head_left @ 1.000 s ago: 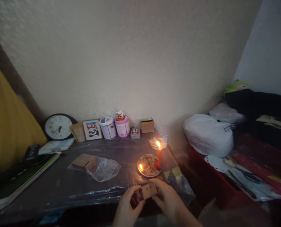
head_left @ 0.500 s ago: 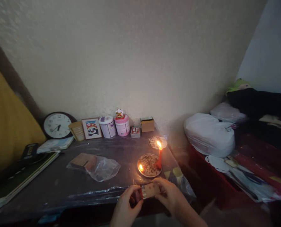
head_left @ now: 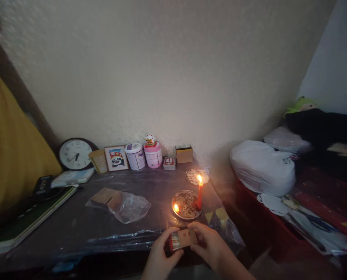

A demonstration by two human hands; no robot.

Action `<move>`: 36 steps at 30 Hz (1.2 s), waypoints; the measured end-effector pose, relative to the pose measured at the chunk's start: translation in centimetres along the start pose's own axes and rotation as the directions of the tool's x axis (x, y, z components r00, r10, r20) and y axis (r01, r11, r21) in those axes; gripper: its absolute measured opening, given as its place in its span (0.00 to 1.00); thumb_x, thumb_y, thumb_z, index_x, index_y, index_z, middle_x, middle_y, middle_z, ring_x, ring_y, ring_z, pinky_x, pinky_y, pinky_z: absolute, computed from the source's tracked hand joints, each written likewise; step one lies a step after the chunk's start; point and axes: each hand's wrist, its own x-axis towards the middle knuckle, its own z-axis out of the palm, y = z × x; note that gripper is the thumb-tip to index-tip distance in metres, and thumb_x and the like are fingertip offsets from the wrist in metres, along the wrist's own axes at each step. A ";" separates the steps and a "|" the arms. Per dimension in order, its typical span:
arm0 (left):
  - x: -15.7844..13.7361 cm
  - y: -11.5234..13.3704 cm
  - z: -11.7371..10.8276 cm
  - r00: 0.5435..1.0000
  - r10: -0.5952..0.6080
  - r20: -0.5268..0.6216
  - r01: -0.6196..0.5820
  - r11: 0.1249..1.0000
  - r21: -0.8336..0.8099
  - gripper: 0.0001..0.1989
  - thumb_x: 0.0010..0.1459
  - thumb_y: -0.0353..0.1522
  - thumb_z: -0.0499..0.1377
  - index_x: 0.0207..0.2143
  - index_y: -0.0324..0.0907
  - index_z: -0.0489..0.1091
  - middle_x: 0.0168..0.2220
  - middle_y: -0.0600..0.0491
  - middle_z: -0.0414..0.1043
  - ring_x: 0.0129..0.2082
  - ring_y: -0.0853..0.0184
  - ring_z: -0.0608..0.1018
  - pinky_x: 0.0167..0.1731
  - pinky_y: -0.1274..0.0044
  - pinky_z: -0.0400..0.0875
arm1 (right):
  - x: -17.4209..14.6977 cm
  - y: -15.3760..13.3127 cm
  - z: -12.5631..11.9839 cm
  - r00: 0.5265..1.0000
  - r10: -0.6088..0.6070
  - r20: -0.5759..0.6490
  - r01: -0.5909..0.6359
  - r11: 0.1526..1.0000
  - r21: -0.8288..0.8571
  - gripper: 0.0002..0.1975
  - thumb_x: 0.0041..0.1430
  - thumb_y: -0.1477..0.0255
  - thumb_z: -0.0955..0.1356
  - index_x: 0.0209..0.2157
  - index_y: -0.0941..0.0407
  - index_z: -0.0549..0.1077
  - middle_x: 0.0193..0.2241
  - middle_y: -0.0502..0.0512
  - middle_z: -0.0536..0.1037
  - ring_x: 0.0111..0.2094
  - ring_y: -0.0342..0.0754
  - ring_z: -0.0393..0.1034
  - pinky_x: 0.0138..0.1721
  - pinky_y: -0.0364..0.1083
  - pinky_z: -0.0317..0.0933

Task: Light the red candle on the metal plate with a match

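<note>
A small brown matchbox (head_left: pixel 187 237) is held between both hands at the table's front edge. Its tray sticks out on the left and shows several red-tipped matches (head_left: pixel 175 241). My left hand (head_left: pixel 162 252) pinches the tray end, fingers closed around it. At the other end, my right hand (head_left: pixel 210 243) grips the brown sleeve between thumb and fingers. Just beyond the hands lies a round plate (head_left: pixel 187 214) with brown residue. On it a red candle (head_left: pixel 200 195) stands upright and burns, and a low flame (head_left: pixel 176 208) glows at the plate's left side.
Behind the candle is a second plate with matchsticks (head_left: pixel 193 176). A clear plastic bag with matchboxes (head_left: pixel 119 204) lies left of centre. Along the wall stand a clock (head_left: pixel 76 154), a picture frame (head_left: pixel 117 158), two tins (head_left: pixel 144 156) and a small carton (head_left: pixel 184 154). White bags (head_left: pixel 262 167) sit to the right.
The matchbox tray has slid further out to the left, so more matches show. The view has shifted slightly, and both hands stay on the box.
</note>
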 end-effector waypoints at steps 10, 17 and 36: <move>0.2 0.1 0.5 0.998 -0.029 0.051 0.029 1.000 0.005 0.15 0.45 0.28 0.61 0.40 0.40 0.71 0.35 0.48 0.77 0.34 0.59 0.77 0.36 0.71 0.70 | -0.3 -1.6 0.1 0.980 -0.185 -0.069 0.181 0.982 -0.060 0.11 0.56 0.79 0.64 0.35 0.52 0.76 0.52 0.53 0.67 0.50 0.48 0.66 0.50 0.45 0.61; -0.1 0.7 1.3 0.995 -0.021 0.097 0.012 0.995 0.094 0.11 0.44 0.31 0.63 0.34 0.40 0.74 0.29 0.51 0.77 0.29 0.62 0.76 0.31 0.73 0.69 | -0.3 -2.0 1.7 0.978 -0.207 0.012 0.206 0.967 -0.147 0.13 0.50 0.82 0.69 0.33 0.50 0.80 0.51 0.54 0.69 0.51 0.52 0.65 0.51 0.48 0.62; -0.1 0.7 1.4 0.986 -0.002 0.168 -0.018 0.992 0.122 0.09 0.47 0.31 0.63 0.34 0.39 0.72 0.29 0.53 0.75 0.28 0.65 0.74 0.29 0.76 0.65 | -0.2 -0.8 2.4 0.970 -0.241 -0.008 0.240 0.966 -0.100 0.14 0.48 0.85 0.65 0.29 0.54 0.76 0.47 0.54 0.70 0.46 0.48 0.69 0.46 0.44 0.64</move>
